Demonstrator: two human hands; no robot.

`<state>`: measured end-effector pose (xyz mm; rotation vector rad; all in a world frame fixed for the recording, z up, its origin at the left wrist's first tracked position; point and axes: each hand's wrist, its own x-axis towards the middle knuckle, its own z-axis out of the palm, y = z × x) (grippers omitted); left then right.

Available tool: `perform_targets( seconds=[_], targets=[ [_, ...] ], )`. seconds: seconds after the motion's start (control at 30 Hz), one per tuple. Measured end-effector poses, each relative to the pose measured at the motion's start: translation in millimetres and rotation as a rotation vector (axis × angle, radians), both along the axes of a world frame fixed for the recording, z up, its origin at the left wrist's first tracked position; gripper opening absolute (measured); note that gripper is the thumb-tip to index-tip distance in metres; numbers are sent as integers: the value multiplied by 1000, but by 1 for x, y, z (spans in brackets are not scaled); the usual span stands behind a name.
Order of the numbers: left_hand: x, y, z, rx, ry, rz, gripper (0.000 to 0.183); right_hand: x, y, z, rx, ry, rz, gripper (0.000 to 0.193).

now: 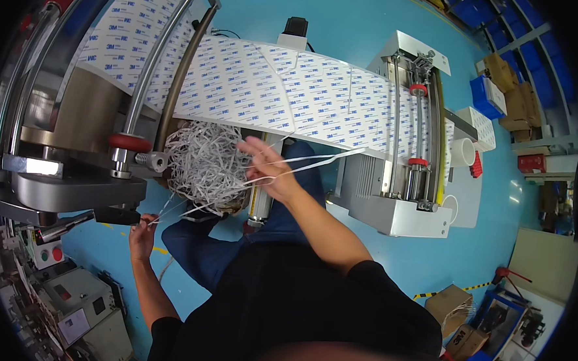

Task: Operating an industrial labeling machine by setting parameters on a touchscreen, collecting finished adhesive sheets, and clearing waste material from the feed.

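Observation:
Thin white strips (316,163) run from the right-hand roller unit across my right hand (271,172). Its upper fingers are partly stretched out, while the lower ones curl around the strips. At the lower left, my left hand (142,238) pinches the strips' other end with its fingertips, just below a black machine handle (118,217). Between my hands lies a big tangled heap of shredded white strips (205,166). A wide white sheet with a blue printed pattern (242,83) stretches between the two machines, above the heap.
A machine with metal rollers and a red ring (129,142) stands close on the left. The silver roller unit (408,216) is at right. Cardboard boxes (449,306) sit at lower right. A control cabinet (80,300) stands at lower left. My legs (260,228) are beneath the sheet's near edge.

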<state>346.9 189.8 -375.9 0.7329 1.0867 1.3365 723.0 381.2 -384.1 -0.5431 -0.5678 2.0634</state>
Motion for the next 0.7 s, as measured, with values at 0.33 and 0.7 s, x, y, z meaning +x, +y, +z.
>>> perform_targets(
  seconds=[0.33,0.7],
  targets=[
    [-5,12,-51,-688,354,771,33,-29,-15,11,213,-232,289,32],
    [229,172,82,342,1275,72,25,-43,-21,-20,427,-243,216,22]
  ],
)
